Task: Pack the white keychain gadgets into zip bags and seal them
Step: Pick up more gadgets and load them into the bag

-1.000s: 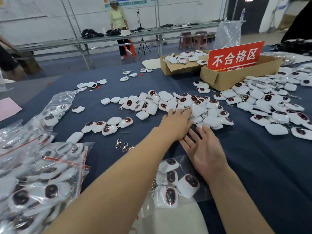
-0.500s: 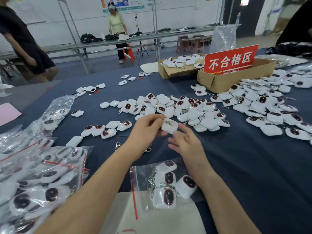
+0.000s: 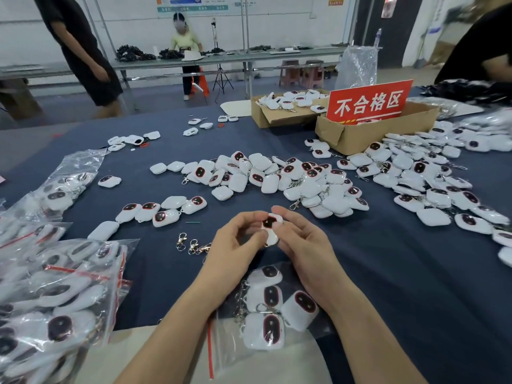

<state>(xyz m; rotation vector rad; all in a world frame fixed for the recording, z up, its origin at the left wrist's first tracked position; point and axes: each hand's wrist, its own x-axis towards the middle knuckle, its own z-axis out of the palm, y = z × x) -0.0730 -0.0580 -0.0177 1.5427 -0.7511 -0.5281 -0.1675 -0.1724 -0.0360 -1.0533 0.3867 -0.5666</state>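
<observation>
One white keychain gadget (image 3: 271, 228) with a dark red-rimmed face is held upright between both hands above the blue table. My left hand (image 3: 235, 245) pinches its left side and my right hand (image 3: 303, 239) grips its right side. Below my wrists lies a clear zip bag (image 3: 221, 345) with a red seal strip, holding several gadgets (image 3: 266, 328). A big heap of loose gadgets (image 3: 291, 181) lies just beyond my hands, and a short row of gadgets (image 3: 163, 210) sits to the left.
Filled zip bags (image 3: 50, 300) pile up at the left edge. More gadgets (image 3: 432, 184) spread at the right. Two cardboard boxes (image 3: 360, 134) with a red sign (image 3: 370, 103) stand at the back. Loose metal clasps (image 3: 191, 246) lie left of my hands. People stand beyond the table.
My left hand picked one gadget from the heap and drew it back; both hands now hold it closer to me, turned so its dark face shows.
</observation>
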